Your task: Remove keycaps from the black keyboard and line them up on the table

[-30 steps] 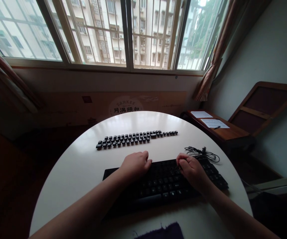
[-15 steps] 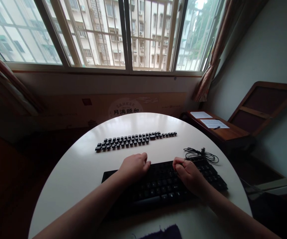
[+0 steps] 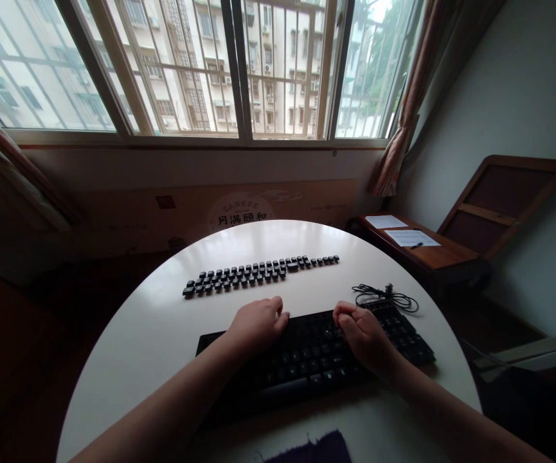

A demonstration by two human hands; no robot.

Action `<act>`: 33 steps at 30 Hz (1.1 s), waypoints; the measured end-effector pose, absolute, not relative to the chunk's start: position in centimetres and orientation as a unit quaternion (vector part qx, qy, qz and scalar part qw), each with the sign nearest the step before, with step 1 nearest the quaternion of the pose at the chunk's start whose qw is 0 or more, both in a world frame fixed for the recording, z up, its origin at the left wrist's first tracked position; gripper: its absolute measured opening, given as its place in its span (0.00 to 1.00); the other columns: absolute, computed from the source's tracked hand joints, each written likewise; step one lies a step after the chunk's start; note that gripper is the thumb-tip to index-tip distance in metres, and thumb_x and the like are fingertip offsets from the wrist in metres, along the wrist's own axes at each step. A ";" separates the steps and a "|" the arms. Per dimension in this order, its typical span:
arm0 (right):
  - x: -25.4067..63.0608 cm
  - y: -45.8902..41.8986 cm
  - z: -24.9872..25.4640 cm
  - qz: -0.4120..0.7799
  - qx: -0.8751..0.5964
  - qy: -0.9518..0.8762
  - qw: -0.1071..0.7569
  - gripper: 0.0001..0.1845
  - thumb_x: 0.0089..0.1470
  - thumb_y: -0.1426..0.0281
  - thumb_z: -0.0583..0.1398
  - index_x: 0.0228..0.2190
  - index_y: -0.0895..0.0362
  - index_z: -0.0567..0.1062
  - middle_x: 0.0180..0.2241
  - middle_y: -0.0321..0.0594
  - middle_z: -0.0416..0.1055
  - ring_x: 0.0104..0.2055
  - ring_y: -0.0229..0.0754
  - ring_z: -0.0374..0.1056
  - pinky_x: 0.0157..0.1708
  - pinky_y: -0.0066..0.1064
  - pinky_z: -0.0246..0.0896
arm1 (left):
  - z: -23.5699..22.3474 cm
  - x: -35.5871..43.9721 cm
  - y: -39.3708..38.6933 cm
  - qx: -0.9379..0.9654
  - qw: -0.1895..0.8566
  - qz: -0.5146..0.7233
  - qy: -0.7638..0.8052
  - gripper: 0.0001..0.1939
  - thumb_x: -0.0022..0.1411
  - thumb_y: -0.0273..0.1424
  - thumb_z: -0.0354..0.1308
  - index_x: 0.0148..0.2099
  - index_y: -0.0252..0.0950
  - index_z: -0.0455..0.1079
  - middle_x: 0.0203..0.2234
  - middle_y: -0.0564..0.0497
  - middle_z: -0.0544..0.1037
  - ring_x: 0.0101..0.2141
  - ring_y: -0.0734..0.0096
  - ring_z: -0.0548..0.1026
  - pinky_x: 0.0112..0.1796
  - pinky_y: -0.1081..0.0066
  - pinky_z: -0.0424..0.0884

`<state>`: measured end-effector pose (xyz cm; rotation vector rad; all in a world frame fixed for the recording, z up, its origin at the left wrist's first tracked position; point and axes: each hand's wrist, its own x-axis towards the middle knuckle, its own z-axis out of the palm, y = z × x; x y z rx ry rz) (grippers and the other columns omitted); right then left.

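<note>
A black computer keyboard (image 3: 301,379) lies on the white round table in front of me, its lower left part in shadow. My left hand (image 3: 261,319) is closed at its far edge, thumb side up and fingers curled down against it. Over the keyboard's right half, my right hand (image 3: 358,325) is closed, with thumb and fingers pressed together. Whatever is between those fingers is hidden or too small to make out. Beyond the keyboard, loose black keycaps (image 3: 243,276) stand in slanting rows. The keyboard's coiled cable (image 3: 386,297) rests behind its right end.
A dark purple cloth (image 3: 313,448) with a frayed edge lies at the near side of the table (image 3: 128,360). To the right, a wooden chair (image 3: 434,254) holds paper sheets (image 3: 410,238) and a pen. A barred window spans the far wall, with curtains at both sides.
The whole view has shifted slightly. Both hands keep almost the same place and closed shape on the keyboard, and the keycap rows look unchanged.
</note>
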<state>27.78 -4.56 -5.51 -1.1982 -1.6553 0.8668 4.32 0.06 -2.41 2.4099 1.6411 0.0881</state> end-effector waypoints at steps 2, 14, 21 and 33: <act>27.8 -4.4 -5.6 0.376 -0.486 -0.641 0.461 0.09 0.54 0.70 0.51 0.23 0.55 0.64 0.18 0.29 0.53 0.20 0.35 0.49 0.20 0.26 0.45 | -2.3 4.4 0.0 0.822 0.108 0.027 0.559 0.15 0.66 0.42 0.46 0.40 0.39 0.68 0.34 0.47 0.78 0.34 0.59 0.75 0.29 0.67 0.63; 27.6 -4.8 -5.5 0.433 -0.444 -0.583 0.524 0.09 0.56 0.68 0.51 0.24 0.55 0.63 0.18 0.28 0.51 0.19 0.34 0.45 0.18 0.26 0.40 | -1.8 4.4 -0.3 0.825 0.098 0.030 0.556 0.15 0.67 0.41 0.46 0.41 0.38 0.68 0.36 0.46 0.77 0.36 0.60 0.74 0.31 0.66 0.65; 27.3 -7.3 -4.3 0.361 -0.360 -0.729 0.457 0.09 0.62 0.70 0.52 0.30 0.56 0.69 0.21 0.30 0.57 0.22 0.34 0.52 0.23 0.26 0.49 | 0.4 5.2 -2.1 0.880 0.088 0.085 0.458 0.16 0.69 0.43 0.45 0.41 0.38 0.68 0.37 0.47 0.74 0.37 0.61 0.72 0.33 0.67 0.65; 26.8 -7.3 -3.9 0.323 -0.337 -0.758 0.455 0.09 0.63 0.71 0.52 0.31 0.56 0.70 0.23 0.31 0.63 0.23 0.32 0.56 0.25 0.24 0.53 | -0.1 4.8 -1.8 0.913 0.179 0.144 0.336 0.16 0.71 0.41 0.43 0.37 0.38 0.65 0.34 0.50 0.72 0.33 0.67 0.70 0.32 0.71 0.63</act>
